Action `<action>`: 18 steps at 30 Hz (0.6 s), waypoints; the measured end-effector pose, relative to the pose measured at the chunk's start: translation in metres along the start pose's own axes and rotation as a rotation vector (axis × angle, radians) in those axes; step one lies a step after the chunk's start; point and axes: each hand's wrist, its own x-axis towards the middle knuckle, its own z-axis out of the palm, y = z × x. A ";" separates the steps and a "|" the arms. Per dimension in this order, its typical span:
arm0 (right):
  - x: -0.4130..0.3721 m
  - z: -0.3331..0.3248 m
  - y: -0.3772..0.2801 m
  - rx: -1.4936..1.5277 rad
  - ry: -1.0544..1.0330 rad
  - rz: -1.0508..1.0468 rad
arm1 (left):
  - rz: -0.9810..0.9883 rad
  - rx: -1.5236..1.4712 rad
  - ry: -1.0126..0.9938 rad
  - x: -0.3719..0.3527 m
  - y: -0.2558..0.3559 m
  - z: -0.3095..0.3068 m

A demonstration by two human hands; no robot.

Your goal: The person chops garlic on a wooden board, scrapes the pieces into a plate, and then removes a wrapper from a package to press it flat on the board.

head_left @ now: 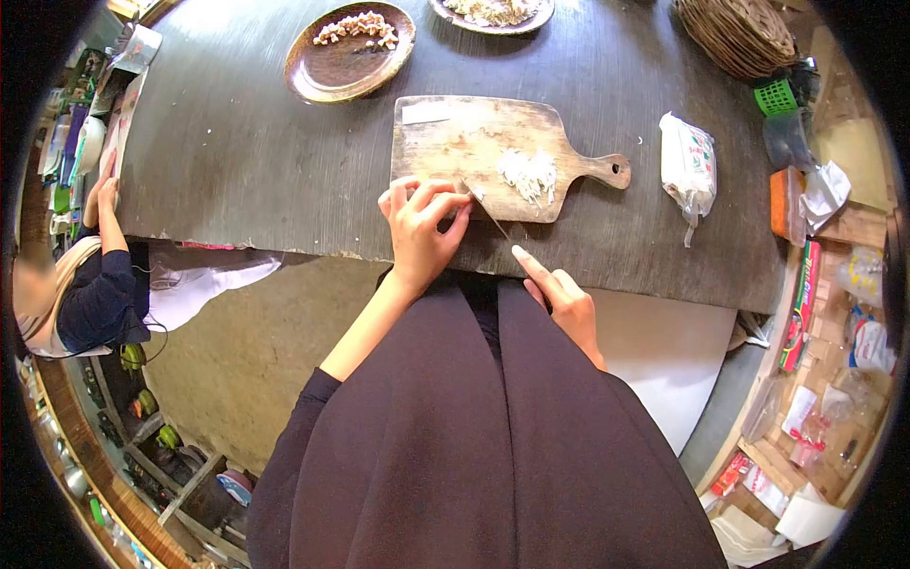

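Note:
A wooden cutting board (455, 142) lies at the table's near side, its handle pointing right. My right hand (567, 302) is closed around the handle of a knife (491, 218), index finger stretched along it, the blade slanting over the board's front edge. My left hand (425, 232) is at the board's front left, fingers bent and thumb close to the fingertips beside the blade tip. What the left fingers hold is mostly hidden. A heap of thin white shreds (528, 175) sits on the board's right part. A flat white slab (424, 113) lies near its far left corner.
Behind the board are a brown plate (332, 71) with small pale chunks and a second plate (512, 27) with a shredded heap. A white plastic packet (687, 161) lies right on the dark table (227, 161). Another person (90, 294) is at the left edge.

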 end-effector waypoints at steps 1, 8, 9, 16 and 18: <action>0.000 0.000 0.000 0.003 -0.002 -0.004 | -0.005 0.001 0.001 0.000 0.000 0.000; -0.008 0.001 0.009 -0.048 0.085 -0.080 | -0.001 0.009 -0.003 0.001 0.001 -0.002; -0.007 0.000 0.008 -0.066 0.075 -0.077 | -0.003 0.009 -0.004 0.001 0.001 -0.002; -0.009 0.008 0.012 -0.084 0.078 -0.073 | -0.003 -0.002 -0.004 0.001 0.000 -0.001; -0.008 0.006 0.009 -0.079 0.076 -0.068 | -0.001 0.005 0.000 0.001 0.000 -0.003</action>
